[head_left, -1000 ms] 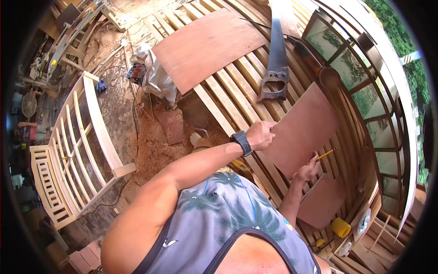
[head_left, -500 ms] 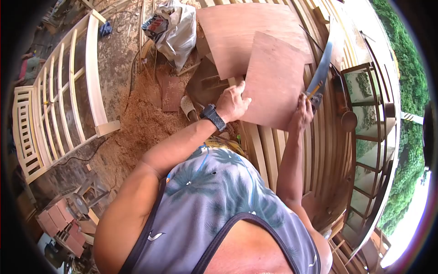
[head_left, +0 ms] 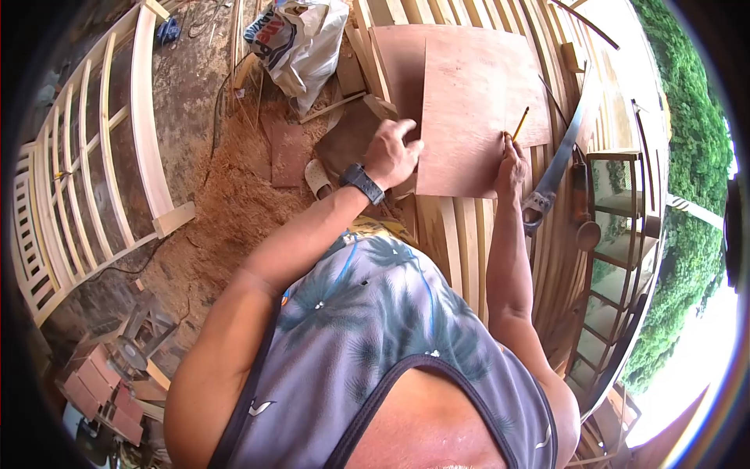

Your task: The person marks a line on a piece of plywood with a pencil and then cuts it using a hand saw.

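A smaller plywood piece [head_left: 465, 117] lies over a larger plywood sheet [head_left: 397, 59], whose left part and top edge show beyond it. My left hand [head_left: 393, 155], with a black watch on the wrist, is just off the left edge of the upper piece, fingers curved and thumb apart. In my right hand [head_left: 512, 168] is a yellow pencil [head_left: 521, 123], pointing up and away. That hand is at the lower right corner of the upper piece. To its right, a handsaw [head_left: 558, 160] rests on the timber strips.
Long timber strips [head_left: 449, 234] run beneath the plywood. A white plastic sack [head_left: 301, 55] stands at the upper left, above sawdust [head_left: 242, 195] on the ground. A slatted wooden frame [head_left: 152, 117] is at far left, and a framed glass panel [head_left: 617, 227] at right.
The upper plywood piece has turned straighter and now covers more of the larger sheet. My left hand has come off its surface to the left edge; my right hand has moved up slightly.
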Demonstrator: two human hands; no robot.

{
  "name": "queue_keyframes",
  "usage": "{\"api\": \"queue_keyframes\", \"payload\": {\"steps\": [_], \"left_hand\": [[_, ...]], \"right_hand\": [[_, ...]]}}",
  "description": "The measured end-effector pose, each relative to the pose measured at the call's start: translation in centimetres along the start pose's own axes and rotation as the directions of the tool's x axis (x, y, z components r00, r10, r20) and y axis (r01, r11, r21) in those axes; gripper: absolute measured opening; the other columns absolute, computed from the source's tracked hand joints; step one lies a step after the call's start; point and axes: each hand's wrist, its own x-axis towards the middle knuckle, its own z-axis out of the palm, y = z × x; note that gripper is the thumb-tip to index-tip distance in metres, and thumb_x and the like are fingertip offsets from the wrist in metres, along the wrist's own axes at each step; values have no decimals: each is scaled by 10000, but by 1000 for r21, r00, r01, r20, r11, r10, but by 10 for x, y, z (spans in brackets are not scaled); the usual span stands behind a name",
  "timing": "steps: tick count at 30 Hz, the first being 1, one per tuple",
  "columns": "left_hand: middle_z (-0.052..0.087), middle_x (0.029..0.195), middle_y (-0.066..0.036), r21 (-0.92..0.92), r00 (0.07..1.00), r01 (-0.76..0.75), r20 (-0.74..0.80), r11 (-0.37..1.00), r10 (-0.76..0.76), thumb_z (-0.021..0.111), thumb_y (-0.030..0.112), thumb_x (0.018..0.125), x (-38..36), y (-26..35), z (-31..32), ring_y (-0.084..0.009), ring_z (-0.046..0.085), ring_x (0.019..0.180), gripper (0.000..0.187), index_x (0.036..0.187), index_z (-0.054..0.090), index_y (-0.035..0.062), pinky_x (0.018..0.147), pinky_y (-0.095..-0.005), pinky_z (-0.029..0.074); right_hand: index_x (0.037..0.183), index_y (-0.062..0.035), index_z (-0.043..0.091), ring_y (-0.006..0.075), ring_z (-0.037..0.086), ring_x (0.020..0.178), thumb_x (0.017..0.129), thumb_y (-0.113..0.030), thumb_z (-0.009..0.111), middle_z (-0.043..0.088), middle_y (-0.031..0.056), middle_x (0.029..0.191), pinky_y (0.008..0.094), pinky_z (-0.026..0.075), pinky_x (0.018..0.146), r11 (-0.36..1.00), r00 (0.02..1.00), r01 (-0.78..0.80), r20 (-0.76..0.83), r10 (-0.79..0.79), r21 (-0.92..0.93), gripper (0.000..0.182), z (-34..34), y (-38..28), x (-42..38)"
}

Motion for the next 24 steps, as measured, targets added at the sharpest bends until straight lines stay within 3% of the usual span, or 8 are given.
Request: {"api": "queue_keyframes", "payload": {"steps": [3,7,12,14,17,20,21,24], "left_hand": [[655,1151,-261,60,958,120,-267,991,-100,729,292,876,28,-37,9,-379,670,981,601,1313,535,-74,924,-397,531],[701,860,-205,-431,935,337,261,837,-242,701,258,914,54,-49,-3,-277,703,839,467,1179,554,-98,775,-373,578],[712,751,-118,-443,991,132,70,887,-112,674,127,938,54,28,-29,-158,673,607,239,1070,632,-68,547,-300,548],[740,845,-108,-526,981,177,167,832,-103,652,127,976,54,81,-46,-127,679,701,220,1070,664,-72,625,-270,544],[740,1057,-92,-587,981,-120,53,800,186,642,181,1015,58,141,-46,-79,652,907,309,1166,661,-87,803,-235,523],[735,1054,-66,-764,959,111,251,636,134,641,184,1018,70,178,-28,-64,621,961,297,1172,679,-67,838,-209,494],[738,930,-54,-726,972,-37,134,687,194,638,229,1011,79,183,-13,-135,709,764,311,1199,684,-14,669,-294,607],[737,945,-64,-791,964,17,175,612,199,660,203,991,78,239,-3,-142,707,768,341,1235,667,-35,697,-299,609]], "right_hand": [[1193,-1,728,51,417,657,981,-305,655,516,-52,711,228,335,600,997,998,-56,39,58,-46,378,-5,-9,-12],[1165,-6,744,37,415,644,982,-293,657,528,-58,702,217,320,583,997,998,-53,21,55,-60,351,-5,-4,-9],[1177,4,735,36,510,733,984,-261,654,631,-38,843,191,383,635,995,996,78,-38,-80,-59,338,-4,-29,-9],[1260,11,697,96,630,916,993,-223,630,732,45,1041,208,473,804,997,995,71,73,-68,-43,362,-14,-54,-11],[1212,26,716,95,639,887,983,-216,636,739,46,999,204,481,798,995,990,95,104,-92,-24,343,-40,-78,2],[1177,16,731,88,661,825,964,-231,652,767,73,924,228,494,735,965,978,179,143,-153,-190,335,-65,-94,22],[1139,22,739,87,656,795,964,-251,650,760,82,881,240,490,717,953,971,202,173,-165,-227,336,-73,-100,26],[1063,18,735,149,664,743,960,-317,633,739,133,825,290,492,700,913,948,283,228,-221,-295,365,-100,-111,44]]}}
